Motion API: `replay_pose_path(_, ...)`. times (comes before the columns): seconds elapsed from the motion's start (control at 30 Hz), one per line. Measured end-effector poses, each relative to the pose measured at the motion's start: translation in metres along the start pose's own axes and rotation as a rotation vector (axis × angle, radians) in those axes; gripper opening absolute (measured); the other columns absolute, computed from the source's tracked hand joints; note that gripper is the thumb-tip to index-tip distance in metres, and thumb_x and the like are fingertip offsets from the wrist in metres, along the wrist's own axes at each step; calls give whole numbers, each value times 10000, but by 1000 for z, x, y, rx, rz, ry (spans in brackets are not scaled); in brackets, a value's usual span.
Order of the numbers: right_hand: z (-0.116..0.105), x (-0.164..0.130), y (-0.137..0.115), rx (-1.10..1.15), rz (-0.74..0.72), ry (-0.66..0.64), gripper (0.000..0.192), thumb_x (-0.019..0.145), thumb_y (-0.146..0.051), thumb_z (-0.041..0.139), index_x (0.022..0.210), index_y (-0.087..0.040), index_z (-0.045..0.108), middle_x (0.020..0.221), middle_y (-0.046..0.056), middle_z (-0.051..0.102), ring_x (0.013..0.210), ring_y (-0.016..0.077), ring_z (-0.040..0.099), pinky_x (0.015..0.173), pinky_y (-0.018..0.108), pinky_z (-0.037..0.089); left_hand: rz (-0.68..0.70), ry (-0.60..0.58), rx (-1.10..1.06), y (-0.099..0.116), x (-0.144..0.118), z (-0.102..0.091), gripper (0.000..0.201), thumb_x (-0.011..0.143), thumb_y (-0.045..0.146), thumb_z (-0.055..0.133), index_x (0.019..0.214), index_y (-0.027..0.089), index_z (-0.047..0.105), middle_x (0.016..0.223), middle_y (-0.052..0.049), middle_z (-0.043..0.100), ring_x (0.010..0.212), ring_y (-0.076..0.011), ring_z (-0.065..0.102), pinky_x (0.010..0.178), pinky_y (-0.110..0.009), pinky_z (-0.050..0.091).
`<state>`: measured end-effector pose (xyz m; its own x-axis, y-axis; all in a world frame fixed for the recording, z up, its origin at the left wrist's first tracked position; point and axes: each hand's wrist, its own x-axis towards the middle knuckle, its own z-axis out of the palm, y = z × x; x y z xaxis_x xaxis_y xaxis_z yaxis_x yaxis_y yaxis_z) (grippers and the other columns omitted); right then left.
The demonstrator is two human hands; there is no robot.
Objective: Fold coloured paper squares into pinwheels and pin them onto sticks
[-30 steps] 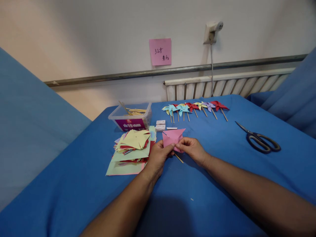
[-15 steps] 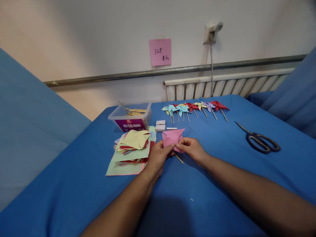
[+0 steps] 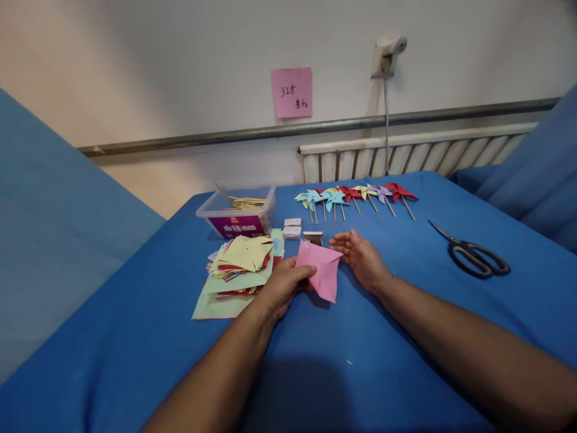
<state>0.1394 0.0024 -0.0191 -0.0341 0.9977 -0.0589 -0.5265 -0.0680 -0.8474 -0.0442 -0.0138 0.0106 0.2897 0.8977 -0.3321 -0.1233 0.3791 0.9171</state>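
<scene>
My left hand (image 3: 285,285) pinches a folded pink paper piece (image 3: 321,270) just above the blue cloth. The wooden stick seen under it before is hidden now. My right hand (image 3: 360,257) is off the paper, fingers spread, hovering near a small dark strip (image 3: 312,236) and two small white boxes (image 3: 293,228). A stack of cut coloured paper squares (image 3: 241,264) lies just left of my left hand.
A clear plastic tub of wooden sticks (image 3: 237,211) stands behind the paper stack. A row of several finished pinwheels (image 3: 356,197) lies at the back of the blue table (image 3: 387,337). Black scissors (image 3: 473,256) rest at the right. A radiator and wall run behind.
My right hand has let go of the pink paper and moved back and to the right, opening. My left hand has tilted the paper, which now hangs point down.
</scene>
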Motion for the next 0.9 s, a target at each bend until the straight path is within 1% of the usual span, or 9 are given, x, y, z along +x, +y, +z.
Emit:
replay_pose_path(0.1, 2, -4, 1, -86, 15, -143, 401, 712, -539, 714, 899, -190, 653, 821, 41, 687, 740, 171, 622, 716, 304, 465, -65, -70, 104, 0, -1, -3, 204, 609, 216, 727, 780, 112, 690, 640, -60, 644, 525, -138, 551, 532, -253, 411)
replay_pose_path(0.2, 4, -10, 5, -183, 47, -278, 383, 661, -421, 789, 931, -187, 649, 812, 15, 680, 692, 148, 605, 680, 287, 449, -61, -95, 192, 0, -2, -2, 166, 616, 205, 704, 755, 115, 684, 601, -42, 613, 496, -123, 513, 509, -245, 379)
replay_pose_path(0.37, 6, -12, 10, -286, -4, -321, 393, 593, -338, 831, 898, -186, 635, 809, -8, 651, 705, 144, 584, 679, 285, 441, 15, -17, 317, -1, -3, 3, 119, 619, 195, 683, 714, 123, 678, 562, -10, 577, 484, -111, 475, 482, -234, 325)
replay_pose_path(0.43, 6, -11, 11, -280, -13, -299, 388, 586, -336, 830, 881, -187, 625, 792, -11, 645, 698, 145, 576, 674, 287, 442, 46, 45, 305, -2, -3, 5, 146, 610, 197, 709, 734, 122, 682, 592, -12, 602, 507, -118, 502, 498, -235, 343)
replay_pose_path(0.5, 7, -10, 12, -262, -32, -233, 380, 587, -339, 826, 866, -189, 616, 790, -8, 645, 705, 150, 576, 685, 293, 447, 60, 86, 204, -3, -2, 7, 201, 607, 213, 736, 779, 123, 683, 646, -25, 638, 554, -137, 551, 542, -245, 394)
replay_pose_path(0.6, 8, -7, 13, -242, -71, -101, 374, 590, -350, 817, 855, -188, 609, 803, -1, 651, 720, 156, 576, 705, 303, 448, 38, 63, -26, -4, 0, 8, 260, 646, 253, 742, 862, 124, 676, 762, -63, 681, 685, -178, 626, 655, -292, 479)
replay_pose_path(0.67, 8, -6, 14, -239, -89, -34, 370, 595, -358, 810, 852, -185, 609, 802, 0, 654, 711, 153, 574, 702, 301, 443, 9, 53, -134, -4, 0, 8, 238, 662, 257, 749, 846, 128, 669, 801, -76, 688, 747, -186, 644, 708, -311, 500)
replay_pose_path(0.8, 9, -5, 16, -203, -86, 55, 385, 585, -365, 811, 853, -180, 604, 791, 1, 658, 680, 151, 578, 678, 298, 442, -18, 37, -185, -6, 0, 9, 211, 642, 231, 790, 785, 138, 666, 779, -62, 691, 715, -158, 642, 695, -285, 506)
replay_pose_path(0.9, 12, -7, 17, -164, -76, 67, 408, 578, -364, 815, 873, -184, 598, 819, 6, 668, 691, 158, 592, 687, 308, 457, -7, -5, -166, -8, 0, 11, 233, 645, 256, 800, 800, 121, 691, 788, -70, 702, 693, -148, 639, 699, -274, 505)
